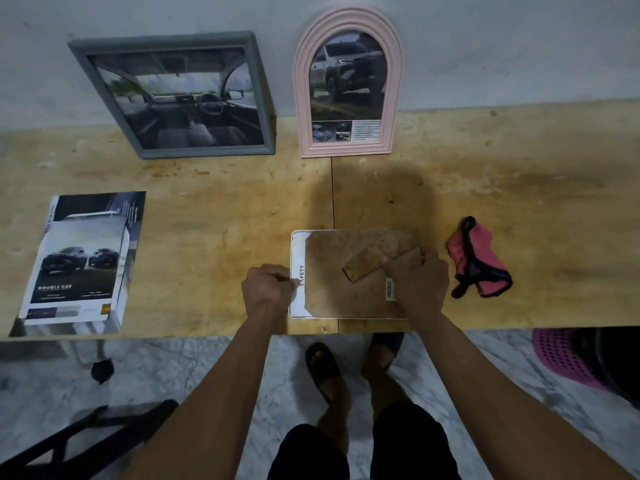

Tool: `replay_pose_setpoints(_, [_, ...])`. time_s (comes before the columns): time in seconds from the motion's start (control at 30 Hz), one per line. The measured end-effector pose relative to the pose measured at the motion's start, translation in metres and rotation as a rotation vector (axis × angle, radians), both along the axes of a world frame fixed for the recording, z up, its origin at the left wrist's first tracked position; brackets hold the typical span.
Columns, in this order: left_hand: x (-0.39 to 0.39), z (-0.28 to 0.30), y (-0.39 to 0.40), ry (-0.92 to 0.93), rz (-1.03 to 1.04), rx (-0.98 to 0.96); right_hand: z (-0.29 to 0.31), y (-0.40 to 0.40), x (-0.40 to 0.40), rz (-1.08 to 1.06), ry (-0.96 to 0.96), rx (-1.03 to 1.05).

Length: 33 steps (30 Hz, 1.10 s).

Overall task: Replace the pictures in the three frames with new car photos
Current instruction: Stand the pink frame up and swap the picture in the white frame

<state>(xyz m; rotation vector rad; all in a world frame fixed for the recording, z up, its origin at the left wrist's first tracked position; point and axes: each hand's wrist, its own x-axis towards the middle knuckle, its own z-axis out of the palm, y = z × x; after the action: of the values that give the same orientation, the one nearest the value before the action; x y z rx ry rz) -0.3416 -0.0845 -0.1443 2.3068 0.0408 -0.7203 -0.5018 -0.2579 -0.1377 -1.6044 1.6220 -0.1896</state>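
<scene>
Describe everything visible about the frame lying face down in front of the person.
The white frame lies face down near the wooden table's front edge. A brown fibreboard backing with a fold-out stand and barcode sticker covers most of it. Along its left side a printed sheet reading SAFETY shows. The left hand pinches that sheet's edge; the right hand grips the stand.

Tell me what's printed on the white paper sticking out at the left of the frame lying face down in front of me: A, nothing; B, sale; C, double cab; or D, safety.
D: the white paper showing beside the brown backing board reads SAFETY, next to the left hand.
</scene>
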Motion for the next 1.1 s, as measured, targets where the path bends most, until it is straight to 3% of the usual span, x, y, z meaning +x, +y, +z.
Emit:
replay_pose_setpoints(0.47, [0.002,0.005,0.001,0.040,-0.076,0.056,-0.001,0.017,0.016,0.136,0.136,0.013])
replay_pose_setpoints(0.6, [-0.009,0.009,-0.004,-0.155,-0.363,0.151,0.000,0.013,0.007,0.308,0.081,-0.093])
replay_pose_setpoints(0.8, [-0.024,0.023,-0.026,-0.188,-0.843,0.361,-0.011,0.013,-0.007,0.777,0.161,-0.239])
replay_pose_setpoints(1.1, [-0.024,0.020,-0.035,-0.177,-0.854,0.429,-0.014,0.006,-0.008,0.877,0.284,-0.226])
